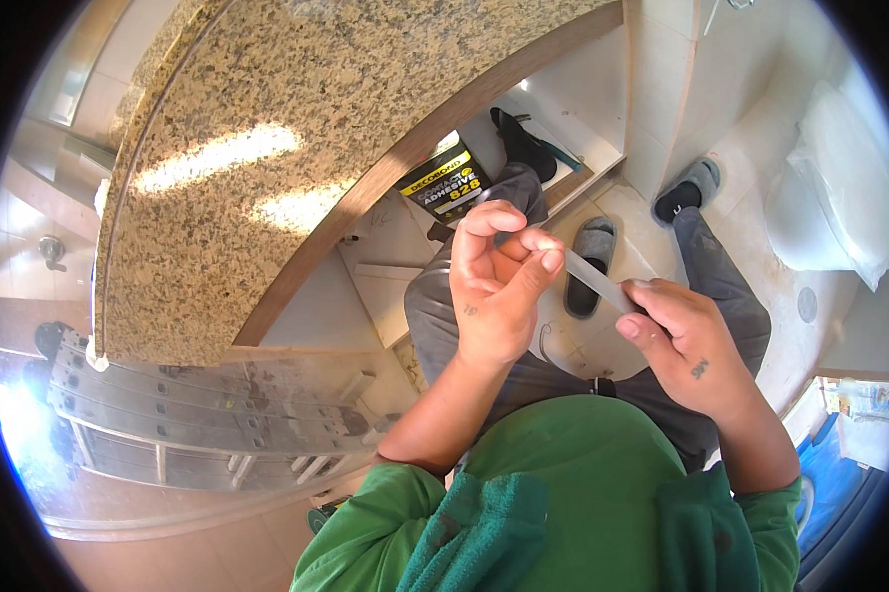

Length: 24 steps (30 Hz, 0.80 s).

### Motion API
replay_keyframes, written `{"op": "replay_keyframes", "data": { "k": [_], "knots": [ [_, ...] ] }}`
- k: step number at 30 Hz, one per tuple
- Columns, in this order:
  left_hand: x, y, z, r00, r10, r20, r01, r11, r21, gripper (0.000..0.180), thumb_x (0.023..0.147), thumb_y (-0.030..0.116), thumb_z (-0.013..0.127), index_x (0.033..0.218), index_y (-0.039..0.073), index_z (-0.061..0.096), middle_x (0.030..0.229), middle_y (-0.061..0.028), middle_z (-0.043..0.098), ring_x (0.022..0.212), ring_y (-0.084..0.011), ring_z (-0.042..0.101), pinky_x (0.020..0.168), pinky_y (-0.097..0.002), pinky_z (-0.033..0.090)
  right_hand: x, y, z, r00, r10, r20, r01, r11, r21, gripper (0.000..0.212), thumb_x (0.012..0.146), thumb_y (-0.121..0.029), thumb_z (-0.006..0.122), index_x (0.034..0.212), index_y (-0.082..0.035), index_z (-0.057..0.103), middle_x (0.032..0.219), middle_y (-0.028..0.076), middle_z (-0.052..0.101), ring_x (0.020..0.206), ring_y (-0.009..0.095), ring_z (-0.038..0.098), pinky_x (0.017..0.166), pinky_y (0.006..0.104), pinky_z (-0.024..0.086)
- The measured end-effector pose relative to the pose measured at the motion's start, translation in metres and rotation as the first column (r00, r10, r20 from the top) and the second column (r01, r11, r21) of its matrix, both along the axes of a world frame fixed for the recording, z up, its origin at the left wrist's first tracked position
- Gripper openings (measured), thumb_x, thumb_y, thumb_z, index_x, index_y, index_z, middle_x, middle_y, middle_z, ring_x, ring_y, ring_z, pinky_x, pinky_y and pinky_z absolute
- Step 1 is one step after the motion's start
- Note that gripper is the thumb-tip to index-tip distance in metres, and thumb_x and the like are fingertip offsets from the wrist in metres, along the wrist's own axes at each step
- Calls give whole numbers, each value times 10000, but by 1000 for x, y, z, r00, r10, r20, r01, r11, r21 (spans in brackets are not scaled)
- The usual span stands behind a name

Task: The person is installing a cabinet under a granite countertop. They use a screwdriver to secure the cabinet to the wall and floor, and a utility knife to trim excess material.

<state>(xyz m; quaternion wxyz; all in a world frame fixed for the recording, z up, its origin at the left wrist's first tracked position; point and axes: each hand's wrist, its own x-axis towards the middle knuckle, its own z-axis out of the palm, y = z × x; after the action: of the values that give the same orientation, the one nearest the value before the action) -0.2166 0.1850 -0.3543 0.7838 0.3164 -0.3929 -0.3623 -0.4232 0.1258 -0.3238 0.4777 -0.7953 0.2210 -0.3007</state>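
In front of my belly I hold a thin, flat, whitish strip (602, 283) stretched between my hands. My left hand (496, 296) pinches its upper end between thumb and forefinger, the other fingers curled loosely above. At the lower end, my right hand (683, 340) grips the strip between thumb and fingers. The strip slants down from left to right, over my spread legs. What the strip is made of, I cannot tell.
A speckled granite countertop (267, 148) with a curved wooden edge spans the upper left. Beneath it, a black and yellow container (446, 183) stands by an open cabinet. A grey slipper (592, 266) lies between my feet. A metal ladder (198, 414) is at left, a white plastic bag (824, 197) at right.
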Motion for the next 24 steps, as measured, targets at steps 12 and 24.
{"op": "replay_keyframes", "data": {
  "k": [12,24],
  "knots": [
    [-4,0,-1,998,54,24,-55,998,36,447,823,-208,654,1166,40,511,1197,-62,435,976,-163,649,874,-298,545,0,-1,0,1000,-14,3,14,1000,4,228,954,-120,649,1049,82,601,799,198,558,652,351,547,606,375,448],
    [-6,1,-6,987,96,129,-99,995,14,439,821,-199,662,1156,40,507,1154,-63,446,984,-148,633,895,-301,551,-5,-5,1,994,59,-96,-53,997,62,255,993,-178,614,1092,57,624,733,101,502,629,201,515,604,310,423]
  ]
}}
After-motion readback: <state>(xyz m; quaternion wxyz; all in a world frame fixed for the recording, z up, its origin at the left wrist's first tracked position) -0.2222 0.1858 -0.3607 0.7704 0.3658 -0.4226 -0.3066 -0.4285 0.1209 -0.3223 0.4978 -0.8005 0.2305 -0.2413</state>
